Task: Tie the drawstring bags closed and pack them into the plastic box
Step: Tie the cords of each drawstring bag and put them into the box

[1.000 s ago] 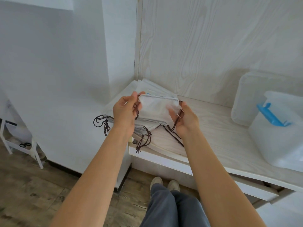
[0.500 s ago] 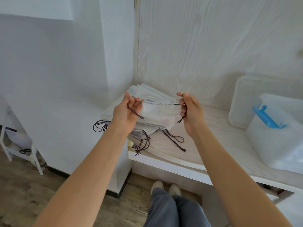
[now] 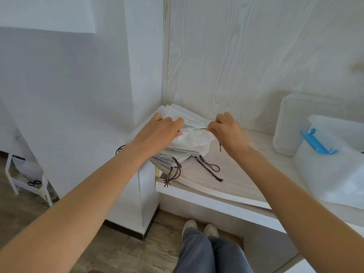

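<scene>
A white drawstring bag (image 3: pixel 194 139) lies on top of a stack of white bags (image 3: pixel 177 154) in the shelf's left corner. Its mouth is gathered into folds. My left hand (image 3: pixel 157 131) grips the left end of the bag's mouth and its dark cord. My right hand (image 3: pixel 226 129) pinches the cord at the right end, and a short stretch of cord runs taut between the hands. Loose brown cords (image 3: pixel 208 166) hang from the stack over the shelf. The clear plastic box (image 3: pixel 331 170) with a blue latch (image 3: pixel 315 141) stands at the right.
A clear box lid (image 3: pixel 291 119) leans against the wood-grain back wall. The pale shelf (image 3: pixel 236 182) has a front edge above my feet. A white stool (image 3: pixel 27 180) with black scissors stands on the floor at far left.
The hands have lowered and pulled outward on the cords, and the bag's mouth is now bunched up where it was flat before. The camera has tilted upward.
</scene>
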The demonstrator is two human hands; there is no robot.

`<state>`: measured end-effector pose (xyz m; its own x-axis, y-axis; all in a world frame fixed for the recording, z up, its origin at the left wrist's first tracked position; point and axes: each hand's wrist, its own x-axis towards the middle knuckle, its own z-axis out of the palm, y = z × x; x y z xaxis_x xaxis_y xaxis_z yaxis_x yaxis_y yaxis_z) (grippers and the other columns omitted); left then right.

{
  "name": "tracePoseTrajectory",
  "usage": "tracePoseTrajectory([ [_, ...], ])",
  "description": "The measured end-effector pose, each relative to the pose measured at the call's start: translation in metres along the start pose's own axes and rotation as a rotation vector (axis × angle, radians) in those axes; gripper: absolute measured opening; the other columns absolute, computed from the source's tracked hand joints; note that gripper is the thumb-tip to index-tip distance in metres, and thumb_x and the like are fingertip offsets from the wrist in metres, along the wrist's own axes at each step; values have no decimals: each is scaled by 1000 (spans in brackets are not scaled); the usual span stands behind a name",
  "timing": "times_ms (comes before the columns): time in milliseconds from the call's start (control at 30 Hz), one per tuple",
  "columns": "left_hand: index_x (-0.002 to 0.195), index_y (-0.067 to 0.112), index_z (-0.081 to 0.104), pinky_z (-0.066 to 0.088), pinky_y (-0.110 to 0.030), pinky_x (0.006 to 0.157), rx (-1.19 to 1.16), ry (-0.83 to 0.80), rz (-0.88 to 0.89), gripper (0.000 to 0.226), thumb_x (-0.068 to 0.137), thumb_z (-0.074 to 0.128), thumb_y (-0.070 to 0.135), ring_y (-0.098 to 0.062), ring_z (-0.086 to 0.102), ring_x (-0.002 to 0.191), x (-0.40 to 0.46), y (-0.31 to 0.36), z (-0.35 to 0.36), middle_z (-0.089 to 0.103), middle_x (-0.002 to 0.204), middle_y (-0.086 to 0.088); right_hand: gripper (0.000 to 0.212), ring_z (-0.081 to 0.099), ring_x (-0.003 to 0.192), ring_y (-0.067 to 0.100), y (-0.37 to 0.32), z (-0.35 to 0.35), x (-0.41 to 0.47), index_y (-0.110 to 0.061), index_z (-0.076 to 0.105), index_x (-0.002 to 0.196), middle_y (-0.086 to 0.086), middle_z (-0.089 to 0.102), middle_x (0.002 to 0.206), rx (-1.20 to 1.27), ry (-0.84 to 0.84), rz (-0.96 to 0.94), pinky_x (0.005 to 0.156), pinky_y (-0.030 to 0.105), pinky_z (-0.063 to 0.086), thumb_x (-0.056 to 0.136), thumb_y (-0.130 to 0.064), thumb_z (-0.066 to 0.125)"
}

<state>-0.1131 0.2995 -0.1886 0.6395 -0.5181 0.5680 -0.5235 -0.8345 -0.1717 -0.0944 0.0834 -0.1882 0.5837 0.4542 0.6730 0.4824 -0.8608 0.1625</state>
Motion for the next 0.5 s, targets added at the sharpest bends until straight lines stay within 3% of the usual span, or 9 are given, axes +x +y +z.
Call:
tracePoseTrajectory([
  [100,84,12,36,40,-28,55,150,59,91,35,79,70,11,-22,41,47,0,-2,0,45,47,0,28,45,55,23,-5,-2,-2,-2,55,53,6,44,54,-36,4,15,45,21,23,66,3,79],
  [233,80,8,49,33,-24,51,234,23,-5,46,53,86,-1,-21,40,45,-1,-5,2,39,44,2,33,42,53,23,-9,-5,-3,-2,50,51,8,44,52,-45,-4,52,42,24,24,68,6,77],
  [300,80,6,56,27,-26,56,191,22,-82,42,51,77,-14,-21,32,48,-1,-3,0,23,46,5,33,34,55,19,-10,-5,-5,-3,49,51,8,43,52,-46,22,105,43,25,23,63,11,77],
  [367,93,6,54,23,-31,62,119,-38,-119,41,63,59,-21,-22,31,58,-2,0,-3,16,53,6,34,31,56,18,-12,-5,-9,-4,47,51,8,42,51,-30,46,146,45,24,22,63,13,75],
  [500,91,2,58,24,-31,61,121,6,-178,44,55,53,-24,-21,30,57,-5,0,-8,22,53,2,31,37,53,21,-17,-9,-15,-3,48,52,9,43,52,-2,69,192,46,23,21,67,10,71],
])
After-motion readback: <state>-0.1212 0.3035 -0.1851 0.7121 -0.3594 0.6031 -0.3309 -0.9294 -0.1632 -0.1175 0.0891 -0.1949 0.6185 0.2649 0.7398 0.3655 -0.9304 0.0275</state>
